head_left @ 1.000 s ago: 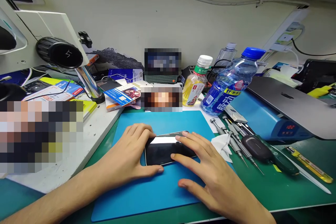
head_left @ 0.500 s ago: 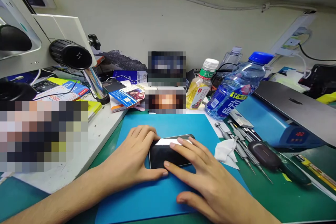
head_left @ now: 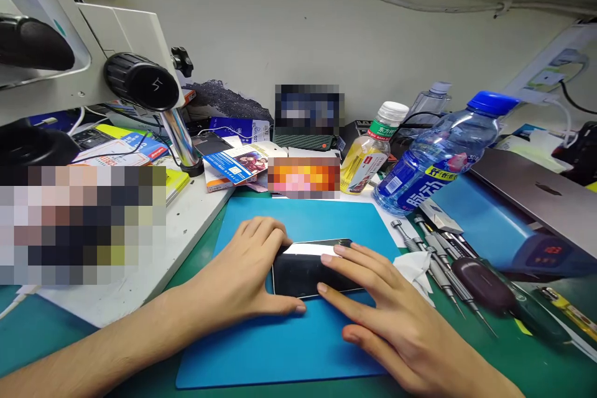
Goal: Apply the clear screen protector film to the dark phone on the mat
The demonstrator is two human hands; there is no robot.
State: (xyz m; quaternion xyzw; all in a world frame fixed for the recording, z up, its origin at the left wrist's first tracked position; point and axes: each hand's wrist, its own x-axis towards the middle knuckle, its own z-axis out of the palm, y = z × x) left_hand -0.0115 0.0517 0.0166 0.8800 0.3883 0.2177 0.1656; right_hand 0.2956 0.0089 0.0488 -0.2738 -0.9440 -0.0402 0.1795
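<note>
A black phone [head_left: 298, 270] lies screen up on a blue mat [head_left: 289, 348], lengthwise left to right. My left hand [head_left: 237, 273] clasps its left end, fingers curled over the far edge and thumb along the near edge. My right hand [head_left: 382, 317] lies over the phone's right part, fingers stretched out flat, fingertips pressing on the glass.
A microscope [head_left: 84, 56] on a white base stands at the left. Behind the mat are boxes, a yellow drink bottle [head_left: 366, 158] and a blue water bottle [head_left: 438, 158]. Screwdrivers [head_left: 438, 270], a tissue [head_left: 415, 264], a dark case [head_left: 487, 277] and a grey laptop [head_left: 545, 196] lie right.
My right fingers slid left along the screen, then back right. My left hand kept its hold. The view has drifted, so everything sits slightly further right.
</note>
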